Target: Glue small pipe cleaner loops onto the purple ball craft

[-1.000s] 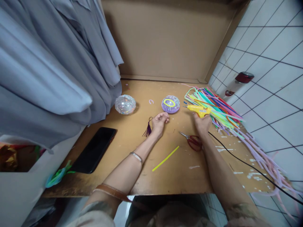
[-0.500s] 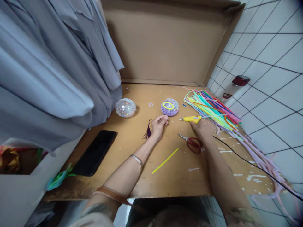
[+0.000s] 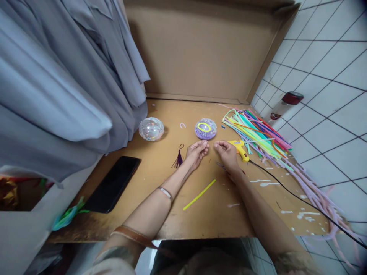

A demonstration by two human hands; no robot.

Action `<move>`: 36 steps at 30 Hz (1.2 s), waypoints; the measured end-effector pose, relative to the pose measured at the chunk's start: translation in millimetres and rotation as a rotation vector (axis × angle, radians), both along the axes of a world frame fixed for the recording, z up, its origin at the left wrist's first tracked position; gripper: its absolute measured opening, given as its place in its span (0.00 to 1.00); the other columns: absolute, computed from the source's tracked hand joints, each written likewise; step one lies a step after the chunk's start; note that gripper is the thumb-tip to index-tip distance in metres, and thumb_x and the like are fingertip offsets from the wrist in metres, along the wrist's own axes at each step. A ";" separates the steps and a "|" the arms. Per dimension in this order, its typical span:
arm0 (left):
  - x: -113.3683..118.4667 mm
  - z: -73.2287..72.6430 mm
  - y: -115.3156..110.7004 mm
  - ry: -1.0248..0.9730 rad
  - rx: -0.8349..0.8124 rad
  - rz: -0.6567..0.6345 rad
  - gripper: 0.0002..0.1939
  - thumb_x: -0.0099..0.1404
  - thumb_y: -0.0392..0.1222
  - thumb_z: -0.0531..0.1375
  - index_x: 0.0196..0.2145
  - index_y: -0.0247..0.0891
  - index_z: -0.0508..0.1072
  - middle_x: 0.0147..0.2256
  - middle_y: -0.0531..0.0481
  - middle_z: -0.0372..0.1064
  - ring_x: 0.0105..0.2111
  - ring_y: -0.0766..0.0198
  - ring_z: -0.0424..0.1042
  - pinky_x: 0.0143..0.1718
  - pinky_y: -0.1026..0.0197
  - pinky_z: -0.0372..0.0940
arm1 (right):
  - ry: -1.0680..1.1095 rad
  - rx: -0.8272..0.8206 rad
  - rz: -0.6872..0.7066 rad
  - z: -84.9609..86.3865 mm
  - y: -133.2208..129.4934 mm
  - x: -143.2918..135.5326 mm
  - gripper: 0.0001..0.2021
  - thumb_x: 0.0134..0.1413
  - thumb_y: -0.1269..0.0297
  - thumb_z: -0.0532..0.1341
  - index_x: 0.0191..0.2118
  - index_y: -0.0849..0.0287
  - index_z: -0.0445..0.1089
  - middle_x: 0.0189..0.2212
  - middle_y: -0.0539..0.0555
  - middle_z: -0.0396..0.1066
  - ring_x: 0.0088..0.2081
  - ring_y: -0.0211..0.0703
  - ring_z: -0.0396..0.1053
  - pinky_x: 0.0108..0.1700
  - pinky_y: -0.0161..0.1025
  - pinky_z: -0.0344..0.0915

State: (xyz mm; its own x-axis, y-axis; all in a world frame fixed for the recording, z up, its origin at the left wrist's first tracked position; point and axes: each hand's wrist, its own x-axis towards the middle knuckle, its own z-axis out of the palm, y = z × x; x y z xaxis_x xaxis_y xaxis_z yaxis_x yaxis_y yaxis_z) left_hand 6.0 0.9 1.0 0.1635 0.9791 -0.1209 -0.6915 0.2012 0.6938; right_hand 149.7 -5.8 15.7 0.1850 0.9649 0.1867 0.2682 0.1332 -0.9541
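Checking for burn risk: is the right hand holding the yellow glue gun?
No, the glue gun lies on the table beside the right hand, whose fingers are off it.

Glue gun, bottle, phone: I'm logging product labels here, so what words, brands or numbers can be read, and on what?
None can be read.
Glue gun: a small dark mark on the yellow body, too small to read.
Bottle with the red cap: a dark red patch low on its side, blurred, no letters legible.
Phone: screen dark, no text.

A wooden tabletop (image 3: 160,214) backed by cardboard (image 3: 200,49), white tiled wall (image 3: 329,76) right, grey cloth (image 3: 57,84) left.
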 end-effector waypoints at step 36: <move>41.7 -0.2 14.1 -0.097 -0.103 0.393 0.18 0.41 0.42 0.77 0.27 0.34 0.76 0.24 0.55 0.70 0.22 0.76 0.62 0.27 0.67 0.57 | 0.098 0.262 0.258 8.4 109.6 -14.7 0.33 0.53 0.33 0.59 0.56 0.52 0.68 0.55 0.60 0.73 0.57 0.52 0.70 0.62 0.56 0.64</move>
State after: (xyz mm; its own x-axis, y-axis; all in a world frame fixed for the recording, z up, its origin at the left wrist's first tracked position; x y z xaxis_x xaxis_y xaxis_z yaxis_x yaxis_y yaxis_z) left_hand 47.6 15.0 0.8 -0.2052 0.9528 -0.2238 -0.7905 -0.0265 0.6120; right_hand 135.0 103.8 24.1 -0.0292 0.9039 0.4268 0.1032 0.4275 -0.8981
